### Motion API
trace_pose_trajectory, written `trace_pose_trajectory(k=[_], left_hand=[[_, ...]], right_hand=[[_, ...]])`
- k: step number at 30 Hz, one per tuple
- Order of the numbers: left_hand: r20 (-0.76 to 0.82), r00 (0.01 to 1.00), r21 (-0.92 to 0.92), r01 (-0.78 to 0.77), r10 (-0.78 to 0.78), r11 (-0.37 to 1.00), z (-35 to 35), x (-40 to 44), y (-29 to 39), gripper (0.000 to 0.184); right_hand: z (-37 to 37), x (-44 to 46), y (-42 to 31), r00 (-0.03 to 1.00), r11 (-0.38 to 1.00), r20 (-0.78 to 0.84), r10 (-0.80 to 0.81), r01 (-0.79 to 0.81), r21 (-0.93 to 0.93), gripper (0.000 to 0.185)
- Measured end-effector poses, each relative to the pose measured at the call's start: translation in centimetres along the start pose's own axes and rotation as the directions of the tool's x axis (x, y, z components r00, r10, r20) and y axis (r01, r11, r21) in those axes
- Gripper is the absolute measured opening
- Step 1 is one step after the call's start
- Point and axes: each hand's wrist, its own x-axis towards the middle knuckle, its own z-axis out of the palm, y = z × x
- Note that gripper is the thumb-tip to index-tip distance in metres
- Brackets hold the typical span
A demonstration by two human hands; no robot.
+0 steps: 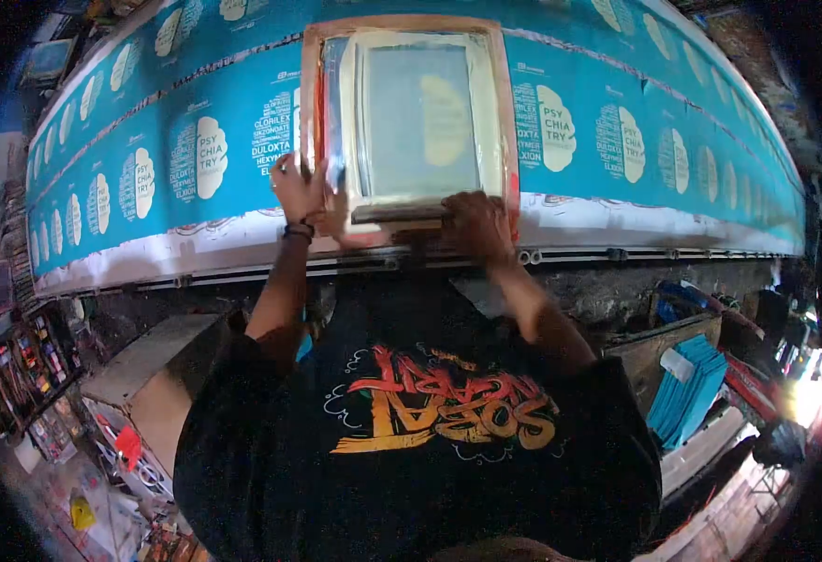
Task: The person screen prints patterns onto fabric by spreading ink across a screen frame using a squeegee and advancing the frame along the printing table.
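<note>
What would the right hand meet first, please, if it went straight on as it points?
Probably the framed panel, just ahead of the right hand, though blur and depth leave contact unclear.

Blue printed sheets [594, 98] on table [617, 219]

Head cam faces fwd/down from nr, dark edges unclear.

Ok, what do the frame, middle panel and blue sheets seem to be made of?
Frame: probably matte wood, judging by stained reddish-brown bars. Middle panel: likely fine mesh, translucent; a pale shape shows through. Blue sheets: matte paper or fabric, lying flat; can't tell which.
</note>
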Motion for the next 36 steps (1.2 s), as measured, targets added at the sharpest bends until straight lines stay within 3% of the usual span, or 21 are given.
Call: trace_pose_trajectory(k=[1,3,6,8,9,11,12,14,17,19,21,22,24,25,26,28,32,33,34,35,36], left_hand=[[0.087,0.996,0.124,-0.007,-0.004,0.992,0.4,0.0,-1.7,0.057],[0.186,0.982,0.249,-0.019,-0.029,0.968,0.7,-0.1,-3.3,0.057],[0.229,0.972,0.016,-0.057,0.051,0.998,-0.5,1.0,-2.1,0.054],[0.3,0.938,-0.259,0.255,-0.174,0.931,-1.8,1.3,-0.3,0.049],[0.366,0.908,-0.195,0.287,-0.201,0.938,-1.7,1.6,-0.7,0.053],[0.416,0.869,-0.275,0.401,-0.268,0.874,-0.9,1.4,-1.3,0.057],[0.479,0.817,-0.34,0.51,-0.32,0.79,-0.5,1.5,-1.3,0.061],[0.498,0.817,-0.398,0.514,-0.291,0.76,-1.1,2.8,0.9,0.069],[0.475,0.796,-0.165,0.499,-0.375,0.851,-1.5,3.7,2.8,0.07],[0.371,0.889,-0.389,0.41,-0.267,0.825,1.2,2.1,-0.2,0.071],[0.34,0.909,-0.421,0.377,-0.242,0.825,0.9,2.0,1.2,0.069],[0.308,0.926,-0.452,0.343,-0.217,0.823,1.0,2.0,2.1,0.068],[0.354,0.9,-0.393,0.39,-0.255,0.833,2.3,1.5,4.5,0.066],[0.395,0.87,-0.329,0.435,-0.296,0.838,3.4,1.1,6.1,0.064],[0.399,0.871,-0.337,0.431,-0.287,0.837,5.1,0.6,7.9,0.064],[0.237,0.94,-0.375,0.321,-0.245,0.87,9.4,-0.9,12.4,0.065],[0.339,0.906,-0.422,0.389,-0.255,0.819,14.0,-3.6,20.4,0.07],[0.263,0.942,-0.397,0.303,-0.209,0.867,15.6,-4.8,20.7,0.07],[0.188,0.97,-0.361,0.216,-0.156,0.907,16.6,-5.5,21.2,0.07],[0.365,0.898,-0.479,0.407,-0.245,0.778,16.5,-5.8,21.6,0.07],[0.365,0.899,-0.478,0.404,-0.242,0.78,16.1,-6.5,22.1,0.07]], right_hand=[[1.2,-1.4,0.3,1.0,0.985,-0.011,-0.013,0.011,-0.17,0.04],[0.4,-2.1,-0.7,1.0,0.996,-0.027,-0.004,0.002,-0.093,0.04],[-0.8,2.1,0.0,1.0,1.0,-0.004,-0.011,0.011,-0.024,0.039],[-1.0,8.0,2.1,0.997,0.998,0.07,-0.041,0.045,-0.052,0.039],[-1.3,11.2,3.2,0.993,0.996,0.102,-0.056,0.063,-0.067,0.039],[-1.2,19.0,4.9,0.98,1.0,-0.196,-0.014,0.012,-0.013,0.037],[-0.3,23.5,6.7,0.989,0.991,-0.07,0.129,-0.131,-0.038,0.031],[-1.0,28.7,8.6,0.963,0.995,-0.25,0.1,-0.103,0.002,0.027],[-4.0,29.5,9.6,0.977,0.978,-0.102,0.187,-0.195,-0.073,0.029],[-7.8,25.8,9.0,0.923,0.89,0.043,0.381,-0.379,0.254,0.028],[-4.3,21.2,13.8,0.915,0.838,0.086,0.395,-0.397,0.375,0.031],[-0.9,17.3,17.8,0.984,0.979,-0.081,0.157,-0.144,0.146,0.033],[0.7,12.0,22.9,0.977,0.986,-0.176,-0.119,0.096,-0.135,0.036],[-0.1,10.3,24.4,0.959,0.842,-0.025,0.283,-0.236,0.485,0.037],[-0.6,8.6,25.9,0.812,0.264,0.321,0.487,-0.487,0.832,0.039],[-3.8,7.7,27.8,0.809,0.202,0.236,0.539,-0.396,0.896,0.038],[-5.9,4.9,36.7,0.613,0.139,0.321,0.722,-0.584,0.8,0.038],[-3.5,2.5,40.2,0.823,0.43,0.128,0.553,-0.414,0.802,0.04],[-4.3,1.9,39.7,0.769,0.298,0.198,0.608,-0.452,0.841,0.037],[-5.0,1.3,39.2,0.706,0.159,0.265,0.657,-0.473,0.866,0.034],[-5.6,-0.1,38.0,0.705,0.156,0.265,0.658,-0.472,0.868,0.034]])
